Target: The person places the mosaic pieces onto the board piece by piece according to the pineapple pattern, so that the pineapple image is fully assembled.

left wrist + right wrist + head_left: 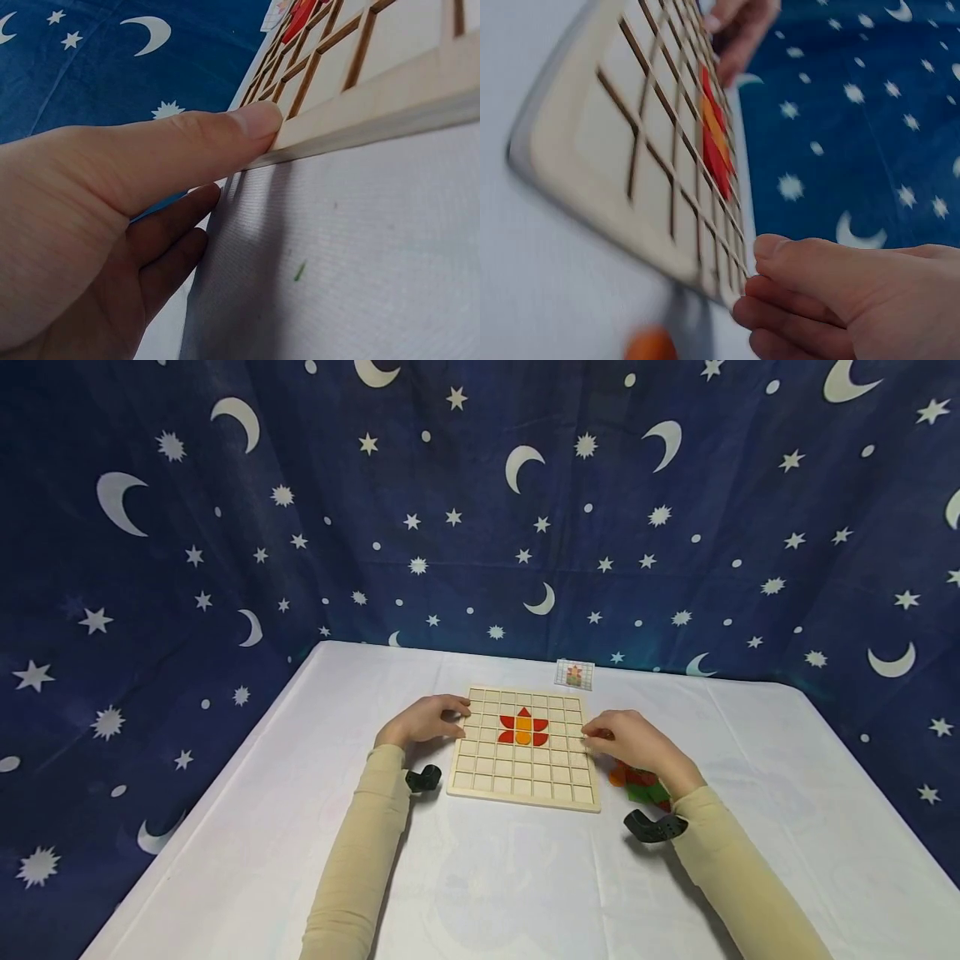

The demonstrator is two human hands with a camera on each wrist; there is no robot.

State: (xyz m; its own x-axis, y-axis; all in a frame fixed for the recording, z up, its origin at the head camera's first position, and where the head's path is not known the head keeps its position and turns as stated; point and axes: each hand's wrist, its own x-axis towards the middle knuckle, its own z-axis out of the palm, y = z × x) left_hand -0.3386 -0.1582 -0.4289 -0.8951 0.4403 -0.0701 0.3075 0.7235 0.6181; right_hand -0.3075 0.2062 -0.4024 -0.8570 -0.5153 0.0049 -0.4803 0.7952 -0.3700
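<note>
A square wooden grid board [487, 790] lies on the table with a red and orange flower of tiles [523, 727] near its middle. My left hand [425, 720] is at the board's left side. In the left wrist view its thumb [251, 124] rests at the board's rim, the other fingers beside and lower. On the right side, my right hand [637, 743] has its thumb and fingertips right at the edge, close together. The right wrist view shows the fingers [784, 311] fairly straight beside the board [555, 142].
A pile of loose orange, red and green tiles [647, 792] lies beneath my right hand, partly hidden. A small pattern card [574, 674] with a similar flower sits behind the board. Dark wrist-camera mounts [654, 827] hang at both wrists. A starry blue curtain [465, 568] stands behind the white table [480, 877].
</note>
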